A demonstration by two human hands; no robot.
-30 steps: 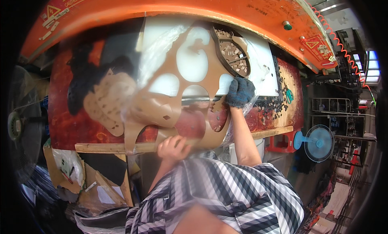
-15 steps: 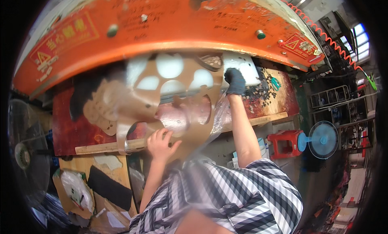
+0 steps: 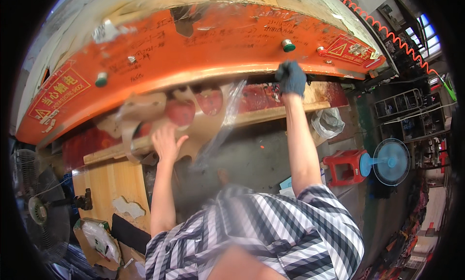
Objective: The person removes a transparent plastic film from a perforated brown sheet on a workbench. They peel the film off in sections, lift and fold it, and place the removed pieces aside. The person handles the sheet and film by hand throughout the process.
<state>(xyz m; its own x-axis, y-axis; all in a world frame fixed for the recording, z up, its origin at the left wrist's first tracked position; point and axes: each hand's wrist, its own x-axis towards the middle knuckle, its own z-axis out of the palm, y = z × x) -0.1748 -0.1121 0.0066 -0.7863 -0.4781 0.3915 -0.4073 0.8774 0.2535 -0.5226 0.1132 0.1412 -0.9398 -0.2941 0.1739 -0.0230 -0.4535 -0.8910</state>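
Observation:
A brown sheet (image 3: 196,132) with large rounded cut-outs lies over the red worktop (image 3: 254,97) and hangs over its front edge. My left hand (image 3: 166,142), bare, rests on it with the thumb spread away from the fingers. Clear plastic film (image 3: 220,139) trails off the sheet's right side. My right hand (image 3: 292,80), in a dark glove, is raised by the lower edge of the orange machine beam (image 3: 208,52), below a green button (image 3: 288,45). Its fingers are curled and slightly blurred; whatever they may hold is hidden.
A wooden strip (image 3: 271,114) edges the worktop. To the right stand a bag-lined bin (image 3: 328,122), a red stool (image 3: 341,166) and a blue fan (image 3: 390,162). At lower left are a wooden board (image 3: 109,181), an open carton (image 3: 99,241) and a dark fan (image 3: 38,207).
The view has swung, and the beam now covers more of the worktop. My right hand has left the white board for the beam's edge. The brown sheet now sits nearer me, under my left hand.

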